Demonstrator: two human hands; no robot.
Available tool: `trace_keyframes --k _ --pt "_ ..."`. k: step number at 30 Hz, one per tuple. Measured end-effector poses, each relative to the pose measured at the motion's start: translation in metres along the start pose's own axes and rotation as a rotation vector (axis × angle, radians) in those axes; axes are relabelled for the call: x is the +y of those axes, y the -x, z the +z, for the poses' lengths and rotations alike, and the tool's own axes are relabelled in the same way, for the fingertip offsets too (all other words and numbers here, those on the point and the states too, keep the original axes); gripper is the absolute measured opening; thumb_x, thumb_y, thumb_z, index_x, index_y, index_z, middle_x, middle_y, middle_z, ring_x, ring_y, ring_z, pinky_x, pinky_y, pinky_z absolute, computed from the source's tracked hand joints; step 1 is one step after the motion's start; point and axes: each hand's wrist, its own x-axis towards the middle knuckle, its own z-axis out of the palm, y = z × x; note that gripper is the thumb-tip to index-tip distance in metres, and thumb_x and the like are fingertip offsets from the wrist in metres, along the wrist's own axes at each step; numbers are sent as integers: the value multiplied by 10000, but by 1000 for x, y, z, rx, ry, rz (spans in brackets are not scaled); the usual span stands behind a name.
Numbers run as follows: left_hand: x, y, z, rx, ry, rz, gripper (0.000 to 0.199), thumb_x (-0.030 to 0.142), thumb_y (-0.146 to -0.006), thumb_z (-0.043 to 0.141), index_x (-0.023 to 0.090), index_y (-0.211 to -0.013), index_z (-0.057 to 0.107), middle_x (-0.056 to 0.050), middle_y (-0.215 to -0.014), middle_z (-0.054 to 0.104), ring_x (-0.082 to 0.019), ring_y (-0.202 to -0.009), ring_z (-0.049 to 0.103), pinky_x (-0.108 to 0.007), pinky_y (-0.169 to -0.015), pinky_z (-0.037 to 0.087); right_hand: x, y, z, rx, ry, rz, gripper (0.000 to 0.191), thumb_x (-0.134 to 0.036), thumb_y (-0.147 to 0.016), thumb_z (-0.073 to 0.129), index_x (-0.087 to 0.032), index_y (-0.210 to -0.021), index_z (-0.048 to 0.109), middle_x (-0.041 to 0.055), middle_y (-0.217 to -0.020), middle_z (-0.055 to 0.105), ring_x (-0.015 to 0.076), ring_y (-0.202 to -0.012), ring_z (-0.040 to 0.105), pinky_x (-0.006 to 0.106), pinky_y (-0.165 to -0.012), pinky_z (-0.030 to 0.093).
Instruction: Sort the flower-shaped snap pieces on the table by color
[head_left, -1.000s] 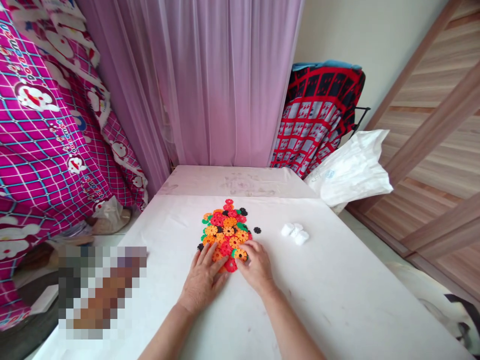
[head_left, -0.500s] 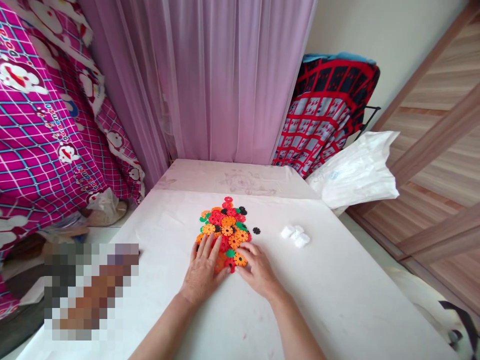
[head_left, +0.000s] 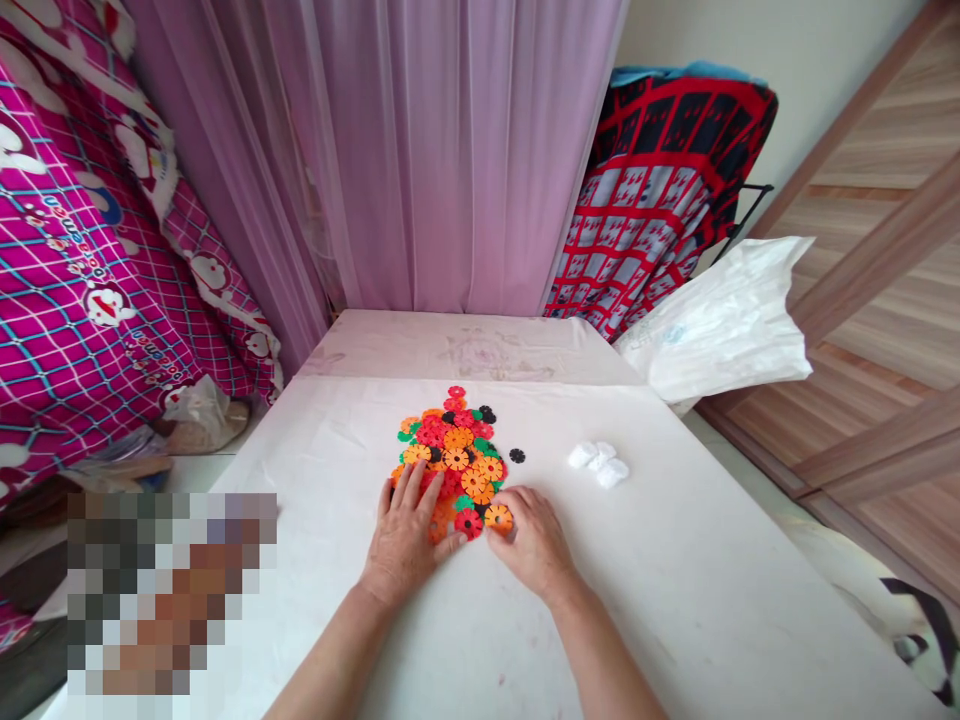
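Note:
A pile of notched plastic snowflake discs point(head_left: 457, 438) in red, orange, green and black lies on the white-covered table. My left hand point(head_left: 405, 535) rests open over the pile's near left side, its fingers spread and its thumb beside a red disc point(head_left: 468, 524). At the pile's near right edge, my right hand point(head_left: 532, 530) is curled with thumb and fingertips closed on an orange snowflake disc point(head_left: 498, 517). Part of that disc is behind the fingers. One loose black disc point(head_left: 517, 456) lies just to the right of the pile.
Several small white bundles point(head_left: 598, 462) lie on the table point(head_left: 660, 590) to the right. A white plastic bag point(head_left: 727, 325) leans by the far right edge. Purple curtains point(head_left: 450, 150) hang behind, and a pink patterned cloth point(head_left: 112, 220) hangs at the left. A pixelated patch covers the lower left.
My right hand has drawn slightly to the right with the orange disc, away from the red one. My left hand stays almost in place. The camera view has shifted a little.

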Motion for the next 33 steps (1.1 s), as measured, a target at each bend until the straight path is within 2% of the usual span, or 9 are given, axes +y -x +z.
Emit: trace_keyframes --k 4,8,10,13,19,22,27,30,33 --pt "2 1 2 -9 -9 -47 816 611 -806 581 191 -1477 384 -159 -1521 408 -324 -1410 350 -527 -1151 265 4 -1 6 44 22 -30 186 -138 -745 621 -213 -915 611 47 -924 669 225 -903 605 361 -817 471" --pt "7 -5 -2 -51 -17 -14 747 589 -841 540 265 -1490 363 -132 -1554 360 -329 -1428 315 -562 -1150 231 13 -15 17 90 13 -93 185 -161 -803 603 -209 -976 645 68 -1028 687 221 -960 608 343 -859 483" --pt "9 -16 -5 -118 -12 46 745 650 -821 525 321 -1475 384 -119 -1576 321 -350 -1433 299 -609 -1143 198 18 -26 24 103 30 -96 188 -178 -817 600 -208 -992 663 77 -1048 689 228 -970 609 351 -871 489" --pt "9 -40 -5 -188 -35 -36 681 651 -840 495 346 -1445 432 -121 -1586 297 -370 -1444 270 -665 -1126 160 24 -43 31 118 54 -77 179 -197 -819 603 -218 -975 688 78 -1041 692 233 -954 613 362 -877 497" --pt "1 -80 -2 -223 -50 -137 640 611 -884 445 305 -1446 439 -118 -1593 281 -337 -1461 244 -633 -1148 152 31 -47 34 111 21 -82 257 -223 -772 645 -204 -1024 696 87 -1082 684 236 -985 608 362 -911 492" --pt "2 -70 0 -155 -46 -104 679 637 -869 450 275 -1444 448 -134 -1586 291 -342 -1462 241 -635 -1151 131 34 -44 35 128 8 -30 271 -215 -780 617 -205 -1041 689 85 -1034 686 229 -951 612 357 -874 498" --pt "12 -31 10 -60 -6 106 951 734 -744 547 235 -1516 304 -157 -1570 318 -375 -1448 259 -649 -1154 93 36 -45 36 167 3 83 259 -151 -804 542 -195 -1023 673 72 -942 697 216 -877 617 343 -815 493" --pt "14 -30 15 -17 -48 -33 858 643 -795 559 208 -1502 343 -170 -1554 346 -368 -1440 282 -638 -1156 127 34 -43 33 168 -11 51 189 -170 -811 558 -195 -960 671 75 -941 687 216 -883 610 340 -818 491" --pt "7 -47 13 -48 -84 -158 714 541 -870 508 205 -1486 375 -161 -1552 353 -350 -1441 290 -641 -1147 162 31 -37 29 165 -19 11 159 -217 -793 620 -194 -945 659 81 -981 671 227 -926 596 346 -839 489"
